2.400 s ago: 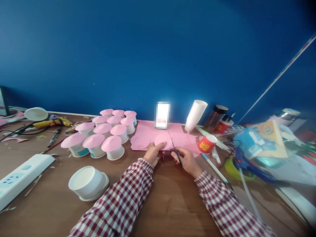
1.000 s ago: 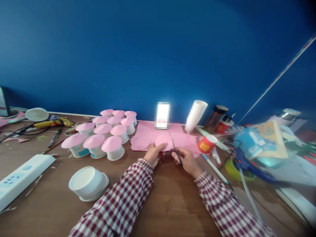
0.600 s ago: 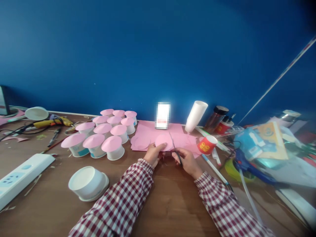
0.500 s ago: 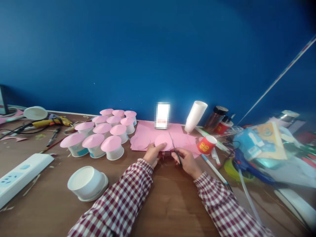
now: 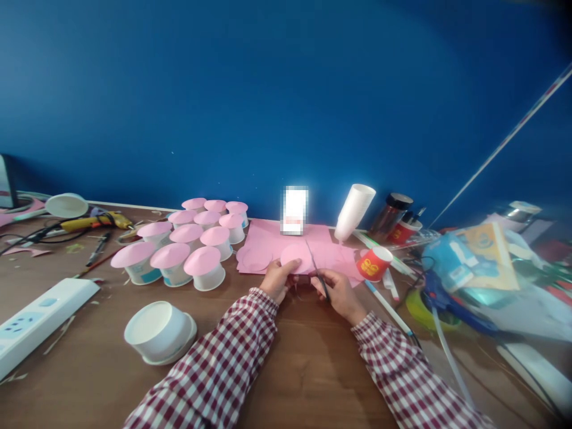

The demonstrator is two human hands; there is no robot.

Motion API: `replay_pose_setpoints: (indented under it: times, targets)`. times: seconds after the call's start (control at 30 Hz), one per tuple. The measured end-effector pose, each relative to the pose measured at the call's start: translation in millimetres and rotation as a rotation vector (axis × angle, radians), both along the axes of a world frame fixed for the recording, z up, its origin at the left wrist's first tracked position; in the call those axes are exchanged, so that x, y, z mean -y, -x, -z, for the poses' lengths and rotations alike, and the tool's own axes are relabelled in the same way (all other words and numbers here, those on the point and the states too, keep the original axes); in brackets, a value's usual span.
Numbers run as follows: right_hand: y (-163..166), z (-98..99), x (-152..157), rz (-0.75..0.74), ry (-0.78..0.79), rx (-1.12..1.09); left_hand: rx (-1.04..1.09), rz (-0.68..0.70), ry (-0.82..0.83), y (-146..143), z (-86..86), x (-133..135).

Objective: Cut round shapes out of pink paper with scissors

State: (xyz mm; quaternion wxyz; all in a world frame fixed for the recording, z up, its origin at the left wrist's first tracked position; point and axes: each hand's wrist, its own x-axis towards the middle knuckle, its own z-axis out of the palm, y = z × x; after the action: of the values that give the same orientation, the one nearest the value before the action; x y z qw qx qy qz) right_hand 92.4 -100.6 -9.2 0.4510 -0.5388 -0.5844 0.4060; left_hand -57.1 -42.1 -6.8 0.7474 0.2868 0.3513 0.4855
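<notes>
Between thumb and fingers, my left hand [image 5: 279,281] pinches a round piece of pink paper [image 5: 295,258]. My right hand [image 5: 339,291] is closed on a pair of scissors [image 5: 314,262], whose blades point away from me along the right edge of that piece. Behind and below both hands lie larger pink paper sheets [image 5: 263,232], with another rounded pink shape [image 5: 255,260] on their left part. To the left, several white paper cups stand in rows, each topped by a shallow pink paper cone [image 5: 170,255].
Nearer me on the left are a stacked pair of white bowls [image 5: 149,328] and a power strip [image 5: 40,319]. At right stand a red paper cup [image 5: 374,263], a leaning stack of white cups [image 5: 355,211], a dark-lidded jar [image 5: 392,214] and a blue glue gun [image 5: 456,304].
The hands, paper and scissors keep almost the same positions. The whole view has shifted very slightly.
</notes>
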Motion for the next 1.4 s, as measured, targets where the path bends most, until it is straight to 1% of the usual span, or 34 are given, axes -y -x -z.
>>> replay_pose_setpoints:
  times: [0.4, 0.63, 0.9, 1.1, 1.23, 1.4]
  targets:
    - [0.5, -1.1, 0.4, 0.002, -0.001, 0.023, -0.010, -0.018, 0.017, 0.1, -5.5, 2.5]
    - [-0.2, 2.2, -0.6, -0.002, -0.007, 0.027, -0.016, -0.004, 0.001, 0.2, -2.1, 0.8]
    - [0.5, -0.5, 0.9, -0.007, -0.002, 0.031, -0.010, -0.009, -0.036, -0.8, 0.9, -0.1]
    - [-0.9, 1.9, 0.1, -0.022, 0.017, 0.010, -0.021, 0.010, -0.024, -0.4, 3.2, -2.2]
    - [-1.3, 2.3, -0.5, -0.028, 0.020, -0.001, -0.019, 0.037, -0.031, 0.3, 3.5, -3.1]
    - [-0.8, -0.1, 0.7, -0.031, 0.007, 0.026, -0.009, 0.034, -0.026, 0.7, 2.1, -2.3]
